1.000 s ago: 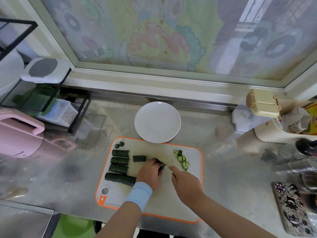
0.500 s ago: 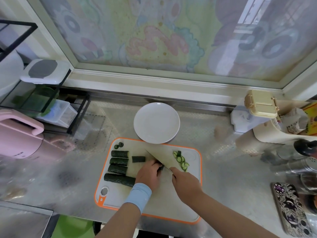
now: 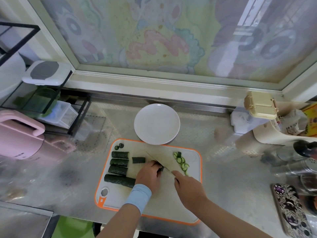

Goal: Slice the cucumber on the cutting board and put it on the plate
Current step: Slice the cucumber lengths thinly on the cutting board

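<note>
A white cutting board (image 3: pixel 171 206) with an orange rim lies in front of me. On its left lie several dark cucumber lengths (image 3: pixel 120 163) and a short piece (image 3: pixel 138 160). My left hand (image 3: pixel 150 176), wrist in a light blue band, holds down a small cucumber piece (image 3: pixel 162 169), mostly hidden under the fingers. My right hand (image 3: pixel 187 188) grips a knife (image 3: pixel 154 160) whose blade runs up-left across the board beside the left fingers. Thin slices (image 3: pixel 181 163) sit at the board's right. The white plate (image 3: pixel 157 123) stands just behind the board.
A pink appliance (image 3: pixel 18 136) and a black wire rack (image 3: pixel 46 107) with containers stand at the left. At the right are a beige box (image 3: pixel 260 103), bottles (image 3: pixel 301 162) and a patterned phone (image 3: pixel 289 212). Two cucumber ends (image 3: pixel 119 146) lie at the board's far left corner.
The knife blade, lifted half a second ago from its low position, still points up-left across the board. Both hands stay in nearly the same place.
</note>
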The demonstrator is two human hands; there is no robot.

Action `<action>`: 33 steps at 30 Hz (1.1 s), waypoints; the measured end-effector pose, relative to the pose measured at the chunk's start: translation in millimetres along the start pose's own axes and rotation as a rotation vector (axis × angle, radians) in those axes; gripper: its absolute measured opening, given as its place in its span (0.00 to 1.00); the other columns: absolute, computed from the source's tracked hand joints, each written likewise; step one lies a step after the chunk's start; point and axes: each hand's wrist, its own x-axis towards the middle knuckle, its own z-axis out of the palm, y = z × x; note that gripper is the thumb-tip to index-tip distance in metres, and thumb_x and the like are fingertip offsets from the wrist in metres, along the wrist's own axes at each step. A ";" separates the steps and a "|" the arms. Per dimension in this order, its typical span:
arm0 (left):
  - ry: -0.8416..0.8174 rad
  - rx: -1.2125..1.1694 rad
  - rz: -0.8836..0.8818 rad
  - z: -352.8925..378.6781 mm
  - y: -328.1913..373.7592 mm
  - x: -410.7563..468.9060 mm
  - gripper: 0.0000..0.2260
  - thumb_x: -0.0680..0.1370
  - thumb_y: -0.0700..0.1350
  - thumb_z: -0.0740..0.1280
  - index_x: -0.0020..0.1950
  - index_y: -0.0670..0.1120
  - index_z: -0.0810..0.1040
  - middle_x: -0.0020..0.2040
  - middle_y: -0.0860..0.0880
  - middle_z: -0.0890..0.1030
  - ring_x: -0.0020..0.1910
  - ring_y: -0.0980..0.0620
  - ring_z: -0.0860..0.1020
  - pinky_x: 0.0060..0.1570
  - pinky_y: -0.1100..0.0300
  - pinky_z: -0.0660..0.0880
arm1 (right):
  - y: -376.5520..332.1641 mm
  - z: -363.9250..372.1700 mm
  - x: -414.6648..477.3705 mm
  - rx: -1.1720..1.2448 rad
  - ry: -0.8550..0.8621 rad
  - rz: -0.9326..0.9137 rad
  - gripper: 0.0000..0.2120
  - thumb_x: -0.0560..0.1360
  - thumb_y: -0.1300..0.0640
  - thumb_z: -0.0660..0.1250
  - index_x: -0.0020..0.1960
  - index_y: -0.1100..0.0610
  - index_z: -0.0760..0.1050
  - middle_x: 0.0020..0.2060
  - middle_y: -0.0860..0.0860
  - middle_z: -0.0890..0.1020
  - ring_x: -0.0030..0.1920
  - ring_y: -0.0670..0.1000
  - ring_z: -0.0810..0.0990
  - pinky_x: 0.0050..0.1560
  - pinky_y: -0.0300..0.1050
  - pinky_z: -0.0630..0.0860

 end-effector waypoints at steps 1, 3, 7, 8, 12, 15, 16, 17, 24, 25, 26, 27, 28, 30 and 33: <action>0.000 -0.002 -0.001 -0.1 -0.1 0.2 0.09 0.77 0.43 0.64 0.53 0.47 0.81 0.52 0.50 0.80 0.49 0.50 0.76 0.46 0.59 0.74 | 2.4 -0.4 -1.7 -0.004 0.001 0.003 0.18 0.84 0.51 0.49 0.72 0.42 0.64 0.41 0.49 0.80 0.39 0.52 0.76 0.38 0.46 0.73; -0.001 -0.002 -0.003 0.2 -1.0 0.4 0.09 0.77 0.43 0.64 0.53 0.48 0.81 0.52 0.51 0.79 0.50 0.50 0.76 0.46 0.60 0.74 | 4.9 -0.8 -3.5 -0.011 0.000 0.004 0.18 0.84 0.51 0.49 0.72 0.42 0.64 0.42 0.49 0.81 0.40 0.51 0.78 0.39 0.47 0.75; 0.009 -0.011 -0.001 1.0 -0.8 1.3 0.09 0.76 0.42 0.65 0.54 0.47 0.81 0.52 0.50 0.80 0.51 0.50 0.76 0.46 0.61 0.73 | 4.1 -0.4 -1.5 -0.001 -0.002 0.007 0.18 0.84 0.51 0.49 0.72 0.43 0.64 0.41 0.49 0.80 0.39 0.51 0.77 0.38 0.46 0.74; 0.013 -0.013 -0.005 0.8 -0.3 1.4 0.09 0.76 0.42 0.65 0.54 0.47 0.82 0.52 0.50 0.80 0.51 0.49 0.77 0.47 0.60 0.74 | 3.3 -0.4 -0.1 0.001 -0.001 0.006 0.17 0.84 0.52 0.50 0.71 0.43 0.64 0.39 0.48 0.79 0.38 0.51 0.76 0.37 0.46 0.73; 0.011 -0.002 -0.003 2.1 -1.1 0.5 0.08 0.76 0.42 0.65 0.53 0.47 0.81 0.51 0.49 0.80 0.49 0.48 0.77 0.46 0.59 0.75 | -2.9 0.4 9.6 0.017 -0.023 0.005 0.17 0.83 0.52 0.49 0.69 0.44 0.65 0.36 0.48 0.74 0.37 0.53 0.74 0.34 0.44 0.67; 0.021 -0.004 0.006 3.3 -1.7 -0.4 0.07 0.75 0.41 0.67 0.51 0.46 0.82 0.49 0.48 0.80 0.46 0.47 0.77 0.42 0.60 0.74 | -8.2 0.4 19.0 0.027 -0.040 0.009 0.16 0.83 0.53 0.49 0.67 0.46 0.67 0.37 0.50 0.76 0.38 0.55 0.75 0.36 0.45 0.67; 0.019 -0.008 0.003 3.5 -1.7 -0.5 0.07 0.74 0.40 0.67 0.50 0.46 0.82 0.48 0.48 0.80 0.45 0.47 0.77 0.41 0.59 0.74 | -9.7 0.4 20.9 0.027 -0.044 0.005 0.15 0.83 0.53 0.49 0.67 0.46 0.67 0.37 0.50 0.75 0.38 0.55 0.75 0.36 0.45 0.67; 0.021 -0.009 0.000 3.6 -1.6 -0.7 0.06 0.74 0.40 0.67 0.50 0.45 0.82 0.47 0.47 0.80 0.44 0.47 0.77 0.40 0.59 0.74 | -11.2 0.5 22.3 0.029 -0.048 0.002 0.16 0.83 0.53 0.49 0.67 0.46 0.67 0.37 0.49 0.75 0.38 0.55 0.75 0.36 0.45 0.67; 0.037 -0.004 -0.038 4.6 0.2 -2.2 0.06 0.75 0.42 0.67 0.50 0.45 0.82 0.48 0.47 0.80 0.46 0.47 0.77 0.42 0.57 0.76 | -10.2 -1.4 14.1 0.016 -0.020 -0.020 0.17 0.83 0.52 0.49 0.70 0.44 0.66 0.42 0.51 0.80 0.42 0.56 0.79 0.39 0.46 0.71; 0.041 -0.002 -0.037 4.8 -0.2 -2.2 0.06 0.75 0.42 0.67 0.49 0.45 0.82 0.48 0.48 0.80 0.46 0.47 0.77 0.42 0.57 0.76 | -8.7 -1.2 10.6 0.016 -0.015 -0.023 0.17 0.83 0.52 0.49 0.70 0.44 0.66 0.41 0.51 0.80 0.42 0.55 0.79 0.38 0.46 0.71; 0.042 0.001 -0.034 4.8 -0.6 -2.4 0.06 0.75 0.42 0.67 0.49 0.46 0.82 0.48 0.48 0.80 0.46 0.47 0.77 0.42 0.57 0.76 | -7.4 -1.2 7.4 0.014 -0.013 -0.024 0.17 0.83 0.52 0.49 0.70 0.44 0.66 0.41 0.51 0.80 0.41 0.55 0.79 0.37 0.45 0.71; 0.042 0.004 -0.030 4.7 -0.7 -2.7 0.06 0.75 0.42 0.67 0.49 0.46 0.82 0.48 0.48 0.81 0.46 0.47 0.77 0.42 0.58 0.75 | -5.9 -1.1 4.9 0.011 -0.013 -0.025 0.17 0.83 0.52 0.49 0.69 0.45 0.66 0.40 0.51 0.80 0.41 0.55 0.79 0.37 0.45 0.70; 0.042 0.005 -0.026 4.4 -0.4 -2.9 0.06 0.75 0.42 0.67 0.49 0.46 0.82 0.48 0.48 0.81 0.46 0.47 0.77 0.42 0.58 0.75 | -4.3 -1.4 3.3 0.005 -0.014 -0.024 0.16 0.83 0.52 0.49 0.69 0.45 0.67 0.40 0.50 0.80 0.40 0.55 0.78 0.36 0.45 0.70; 0.041 0.008 -0.024 4.1 0.3 -2.8 0.06 0.75 0.41 0.67 0.49 0.45 0.82 0.48 0.48 0.81 0.46 0.47 0.77 0.41 0.58 0.75 | -1.4 -2.5 1.5 -0.008 -0.013 -0.026 0.16 0.83 0.52 0.49 0.68 0.45 0.67 0.38 0.49 0.78 0.39 0.53 0.77 0.35 0.45 0.68; 0.042 0.009 -0.026 4.2 0.8 -2.2 0.05 0.75 0.41 0.68 0.48 0.45 0.82 0.47 0.48 0.81 0.46 0.47 0.77 0.41 0.58 0.75 | 1.1 -2.2 -0.9 -0.007 -0.017 -0.031 0.16 0.84 0.52 0.49 0.69 0.45 0.67 0.39 0.49 0.78 0.38 0.53 0.77 0.36 0.46 0.72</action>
